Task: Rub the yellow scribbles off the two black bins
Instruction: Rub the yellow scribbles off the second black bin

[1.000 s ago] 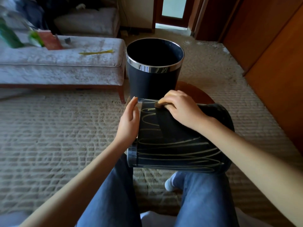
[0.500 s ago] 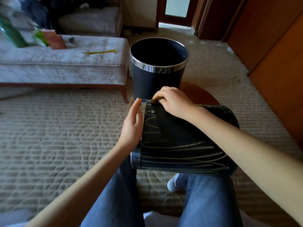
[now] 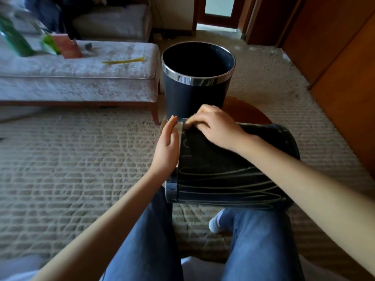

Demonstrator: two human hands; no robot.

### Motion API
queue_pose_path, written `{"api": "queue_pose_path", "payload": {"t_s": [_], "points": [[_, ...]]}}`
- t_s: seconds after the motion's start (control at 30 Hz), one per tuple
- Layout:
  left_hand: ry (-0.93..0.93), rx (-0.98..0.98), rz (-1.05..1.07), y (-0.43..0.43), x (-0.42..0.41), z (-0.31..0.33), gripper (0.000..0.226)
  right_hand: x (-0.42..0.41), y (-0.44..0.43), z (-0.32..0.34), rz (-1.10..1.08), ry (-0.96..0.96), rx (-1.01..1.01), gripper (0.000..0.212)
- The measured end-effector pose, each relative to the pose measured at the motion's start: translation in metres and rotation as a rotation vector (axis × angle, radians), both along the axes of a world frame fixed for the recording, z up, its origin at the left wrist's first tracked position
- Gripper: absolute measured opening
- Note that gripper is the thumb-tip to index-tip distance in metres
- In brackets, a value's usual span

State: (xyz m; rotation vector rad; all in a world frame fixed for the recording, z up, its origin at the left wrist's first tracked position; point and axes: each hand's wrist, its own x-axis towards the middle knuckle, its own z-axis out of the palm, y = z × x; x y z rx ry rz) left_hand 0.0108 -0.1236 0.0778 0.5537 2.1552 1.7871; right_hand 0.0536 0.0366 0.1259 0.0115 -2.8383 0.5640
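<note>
Lying on its side across the lap, long axis running left to right, rim at left: black bin point(image 3: 233, 175), steadied by flat, open left hand point(image 3: 167, 148) while curled right hand point(image 3: 215, 125) (nearer the remaining yellow scribbles point(image 3: 227, 185); anything held hidden) is pressing near the rim.

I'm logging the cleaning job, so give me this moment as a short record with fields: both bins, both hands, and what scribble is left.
lying bin: on its side across the person's lap, rim toward the left
yellow scribbles: long loops cover the near half; only short bits remain by the rim
left hand: flat against the rim end, steadying it
right hand: fingers curled, pressed on the bin's far upper side near the rim; any cloth or eraser under it cannot be told
upright bin: stands beyond, chrome rim, no marks on the visible side
</note>
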Motion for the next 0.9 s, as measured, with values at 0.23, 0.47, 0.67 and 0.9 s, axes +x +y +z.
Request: {"api": "queue_pose_path", "payload": {"t_s": [0.23,0.47,0.67,0.9], "points": [[-0.028,0.021,0.006,0.0,-0.002,-0.002,0.043,-0.012,-0.003,0.003,-0.05,-0.087,-0.067,0.028],[-0.083,0.057,0.02,0.002,-0.005,-0.004,0.056,0.056,-0.033,-0.011,0.268,0.081,0.11,0.027],[-0.07,0.059,-0.005,-0.002,0.0,0.002,0.045,-0.009,-0.004,-0.004,-0.025,-0.001,-0.014,0.028],[-0.09,-0.02,-0.014,0.004,-0.012,0.003,0.047,0.031,0.014,0.013,-0.029,-0.049,-0.017,0.026]]}}
